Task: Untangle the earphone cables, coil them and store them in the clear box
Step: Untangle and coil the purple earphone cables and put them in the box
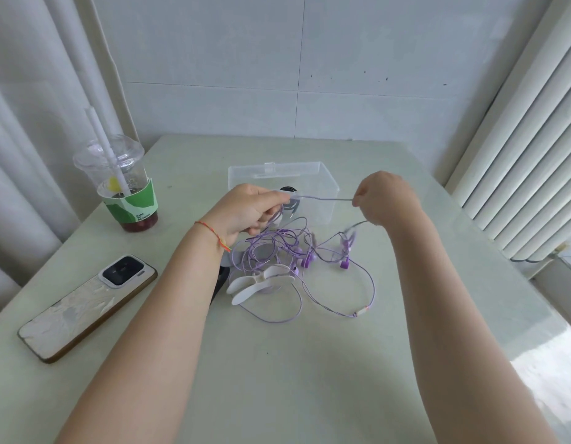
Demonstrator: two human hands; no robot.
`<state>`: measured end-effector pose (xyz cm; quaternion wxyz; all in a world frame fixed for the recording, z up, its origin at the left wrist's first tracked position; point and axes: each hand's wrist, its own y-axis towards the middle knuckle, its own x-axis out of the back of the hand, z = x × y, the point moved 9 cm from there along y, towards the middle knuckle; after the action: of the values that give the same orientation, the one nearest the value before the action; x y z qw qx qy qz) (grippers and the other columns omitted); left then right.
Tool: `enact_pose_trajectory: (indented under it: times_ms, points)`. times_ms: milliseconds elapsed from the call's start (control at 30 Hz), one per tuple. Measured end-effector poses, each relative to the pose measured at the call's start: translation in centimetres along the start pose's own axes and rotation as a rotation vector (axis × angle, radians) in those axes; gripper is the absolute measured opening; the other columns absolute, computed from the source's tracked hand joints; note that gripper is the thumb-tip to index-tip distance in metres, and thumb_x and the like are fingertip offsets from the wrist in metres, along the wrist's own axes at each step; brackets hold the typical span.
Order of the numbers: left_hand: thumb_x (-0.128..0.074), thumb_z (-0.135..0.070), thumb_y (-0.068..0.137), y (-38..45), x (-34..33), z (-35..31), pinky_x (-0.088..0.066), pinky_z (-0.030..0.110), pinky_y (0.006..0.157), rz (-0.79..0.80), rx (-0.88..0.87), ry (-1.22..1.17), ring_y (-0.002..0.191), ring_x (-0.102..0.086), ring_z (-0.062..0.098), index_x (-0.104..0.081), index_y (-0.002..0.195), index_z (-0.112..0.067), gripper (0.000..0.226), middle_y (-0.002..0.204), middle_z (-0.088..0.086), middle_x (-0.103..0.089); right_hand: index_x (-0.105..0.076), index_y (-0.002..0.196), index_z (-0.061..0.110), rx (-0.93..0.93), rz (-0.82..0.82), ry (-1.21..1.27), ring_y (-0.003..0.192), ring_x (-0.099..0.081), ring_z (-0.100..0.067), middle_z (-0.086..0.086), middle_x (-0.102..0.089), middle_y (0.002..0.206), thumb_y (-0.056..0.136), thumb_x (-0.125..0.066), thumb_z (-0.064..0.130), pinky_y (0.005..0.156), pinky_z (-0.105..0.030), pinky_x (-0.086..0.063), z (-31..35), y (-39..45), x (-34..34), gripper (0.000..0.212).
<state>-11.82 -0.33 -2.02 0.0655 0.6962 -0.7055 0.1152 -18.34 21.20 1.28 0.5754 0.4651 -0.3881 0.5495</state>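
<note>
The earphone cables [287,251] are thin, purple and a tangled mess on the desk [309,363], right in front of the clear box [316,177]. Left hand [245,209] and right hand [380,197] each pinch one strand, pulled taut and running left-right between them.

head cam | wide-angle, forward-down | close over table [309,363] | edges likely distorted

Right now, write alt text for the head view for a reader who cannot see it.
Two bare hands stretch a purple earphone cable taut between the left hand and right hand, above a tangled pile of purple earphones on a pale table. A clear box stands behind; a phone and iced drink cup sit left.
</note>
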Motion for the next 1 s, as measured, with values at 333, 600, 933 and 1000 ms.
enact_pose_trajectory:
  times_ms: [333,600,933,1000]
  points:
    - [-0.056,-0.033,0.093,0.1,-3.0,0.2,-0.016,0.027,0.05,0.111,0.03,0.052,0.045,-0.022,0.016,-0.043,0.051,-0.018,0.047,0.048,-0.002,-0.029,-0.069,0.104,0.017,0.324,0.145,0.737,0.098,-0.065,-0.017,0.002,-0.07,0.099,0.086,-0.042,0.0,0.092,-0.031,-0.049,8.1,-3.6,1.1,0.037]
    - [-0.045,-0.029,0.096,-0.2,-3.2,-0.4,-0.022,0.018,0.039,0.235,0.129,-0.651,0.036,-0.025,0.008,-0.044,0.056,-0.019,0.041,0.041,-0.008,-0.025,-0.066,0.096,0.004,0.312,0.32,0.756,0.045,-0.04,-0.011,-0.003,-0.054,0.065,0.092,-0.053,0.011,0.045,-0.023,-0.033,7.9,-4.2,-0.6,0.015]
    - [-0.045,-0.016,0.099,-0.3,-2.2,-3.0,-0.054,0.018,0.056,0.172,-0.1,-1.118,0.108,-0.066,0.018,-0.07,0.101,-0.011,0.025,0.107,0.002,-0.072,-0.07,0.082,0.015,0.372,0.451,0.523,0.051,-0.057,-0.019,0.0,-0.062,0.063,0.094,-0.053,0.022,0.056,-0.028,-0.048,9.0,-5.3,-2.2,0.021]
    - [-0.045,-0.018,0.101,0.1,-1.4,-2.7,-0.056,0.021,0.061,0.082,-0.162,-0.948,0.114,-0.063,0.018,-0.066,0.105,-0.013,0.022,0.115,0.002,-0.069,-0.072,0.088,0.012,0.381,0.478,0.488,0.056,-0.062,-0.019,-0.004,-0.066,0.066,0.091,-0.052,0.015,0.067,-0.033,-0.052,8.7,-5.4,-2.4,0.021]
